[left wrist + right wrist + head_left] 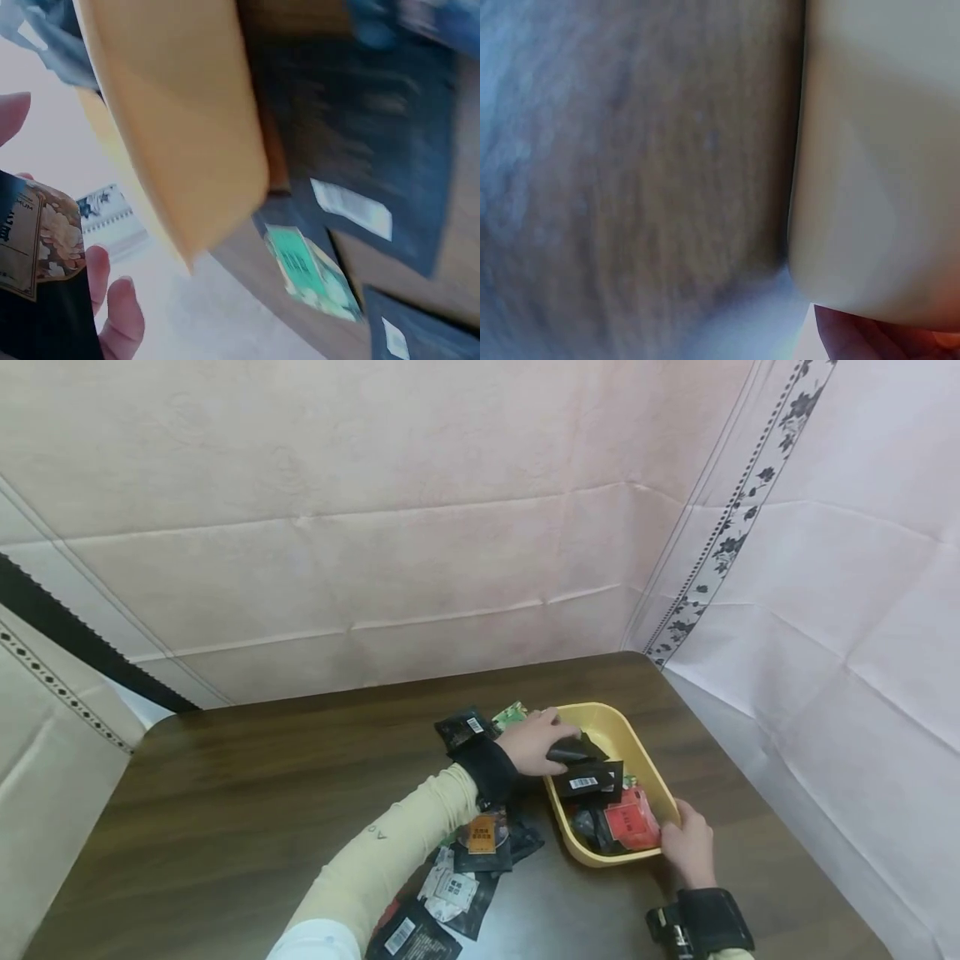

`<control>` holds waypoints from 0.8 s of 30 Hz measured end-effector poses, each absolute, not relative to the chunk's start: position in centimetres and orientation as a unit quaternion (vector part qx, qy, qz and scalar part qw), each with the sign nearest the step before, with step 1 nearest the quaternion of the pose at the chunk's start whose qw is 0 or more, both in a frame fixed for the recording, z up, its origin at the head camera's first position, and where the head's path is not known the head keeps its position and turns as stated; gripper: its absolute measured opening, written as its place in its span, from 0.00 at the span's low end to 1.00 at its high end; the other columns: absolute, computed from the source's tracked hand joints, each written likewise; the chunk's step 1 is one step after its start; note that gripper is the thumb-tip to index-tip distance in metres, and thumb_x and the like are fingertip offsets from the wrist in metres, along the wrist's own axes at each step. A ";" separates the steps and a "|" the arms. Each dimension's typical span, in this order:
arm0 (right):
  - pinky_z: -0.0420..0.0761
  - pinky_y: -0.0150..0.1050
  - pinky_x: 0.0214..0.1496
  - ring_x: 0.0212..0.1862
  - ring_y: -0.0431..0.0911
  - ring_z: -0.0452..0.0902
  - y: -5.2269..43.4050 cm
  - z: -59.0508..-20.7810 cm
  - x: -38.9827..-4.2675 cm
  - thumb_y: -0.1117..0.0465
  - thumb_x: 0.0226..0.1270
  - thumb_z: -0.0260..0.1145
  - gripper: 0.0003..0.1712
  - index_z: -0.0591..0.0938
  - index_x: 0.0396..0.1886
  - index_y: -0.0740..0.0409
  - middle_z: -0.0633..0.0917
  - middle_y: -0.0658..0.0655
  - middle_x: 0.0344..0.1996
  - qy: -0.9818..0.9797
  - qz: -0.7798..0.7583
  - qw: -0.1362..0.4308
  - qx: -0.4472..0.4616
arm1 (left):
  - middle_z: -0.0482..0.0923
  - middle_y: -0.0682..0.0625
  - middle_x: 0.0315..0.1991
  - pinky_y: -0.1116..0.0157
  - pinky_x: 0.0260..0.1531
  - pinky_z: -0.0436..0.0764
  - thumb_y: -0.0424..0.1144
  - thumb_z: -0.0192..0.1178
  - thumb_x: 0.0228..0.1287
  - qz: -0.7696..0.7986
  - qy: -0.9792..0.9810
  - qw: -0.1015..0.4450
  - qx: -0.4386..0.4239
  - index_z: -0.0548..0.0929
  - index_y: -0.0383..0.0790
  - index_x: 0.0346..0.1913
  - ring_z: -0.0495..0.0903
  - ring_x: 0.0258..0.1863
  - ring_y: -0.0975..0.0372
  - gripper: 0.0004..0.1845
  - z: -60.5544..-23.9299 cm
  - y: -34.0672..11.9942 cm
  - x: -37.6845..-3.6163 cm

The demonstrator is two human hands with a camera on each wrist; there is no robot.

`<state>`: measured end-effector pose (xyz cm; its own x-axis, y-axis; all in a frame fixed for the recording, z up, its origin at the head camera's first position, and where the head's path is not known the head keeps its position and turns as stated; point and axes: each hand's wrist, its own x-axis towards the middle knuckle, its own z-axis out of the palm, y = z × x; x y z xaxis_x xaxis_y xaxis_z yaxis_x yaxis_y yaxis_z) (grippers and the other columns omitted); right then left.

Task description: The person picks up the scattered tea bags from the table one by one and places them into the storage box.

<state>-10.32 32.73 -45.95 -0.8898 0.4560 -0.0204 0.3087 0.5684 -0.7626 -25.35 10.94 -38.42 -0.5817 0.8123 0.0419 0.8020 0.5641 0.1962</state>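
My left hand point(536, 743) reaches over the left rim of a yellow plastic basket point(618, 727), its fingers and thumb holding a black packet point(572, 750). Seen from the left wrist, this packet point(56, 236) carries a label printed with pale flowers. Inside the basket lie a black packet with a white barcode point(600, 777), a red packet point(636, 820) and other dark ones. At the basket's near right corner, my right hand point(688, 845) grips the rim. The right wrist view shows the basket's outer wall point(877, 172) with fingers point(855, 334) curled beneath its edge.
Several packets lie on the brown wooden table point(262, 793) left of the basket: a black one point(459, 728) and a green one point(512, 714) behind my left wrist, a pile with an orange label point(482, 833) nearer. Pale cloth point(375, 527) hangs behind the table.
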 end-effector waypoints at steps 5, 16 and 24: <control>0.70 0.58 0.43 0.43 0.65 0.71 32.4 -45.9 -10.3 0.71 0.58 0.45 0.24 0.67 0.55 0.76 0.72 0.79 0.46 -0.879 0.415 0.084 -0.218 | 0.67 0.50 0.53 0.66 0.44 0.70 0.61 0.63 0.47 0.087 0.874 0.014 0.478 0.67 0.55 0.63 0.68 0.48 0.62 0.38 -39.0 13.0 -25.3; 0.70 0.58 0.45 0.45 0.66 0.70 32.6 -45.9 -10.3 0.71 0.59 0.44 0.24 0.66 0.56 0.76 0.72 0.79 0.47 -0.875 0.420 0.083 -0.225 | 0.53 0.47 0.68 0.47 0.59 0.57 0.69 0.57 0.46 0.097 0.876 0.026 0.472 0.55 0.54 0.70 0.53 0.67 0.56 0.48 -39.3 13.1 -25.4; 0.69 0.59 0.47 0.47 0.66 0.70 32.5 -46.0 -10.3 0.70 0.60 0.44 0.25 0.65 0.58 0.76 0.71 0.79 0.49 -0.872 0.425 0.072 -0.232 | 0.60 0.45 0.65 0.44 0.57 0.58 0.67 0.57 0.49 0.072 0.904 -0.028 0.421 0.60 0.52 0.68 0.60 0.62 0.51 0.44 -40.7 7.7 -28.2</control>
<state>-10.25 32.47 -46.02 -0.8822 0.4656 -0.0711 0.3430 0.5317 -0.7744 -28.25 7.66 -40.71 -0.6447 0.7564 0.1105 0.7644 0.6359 0.1066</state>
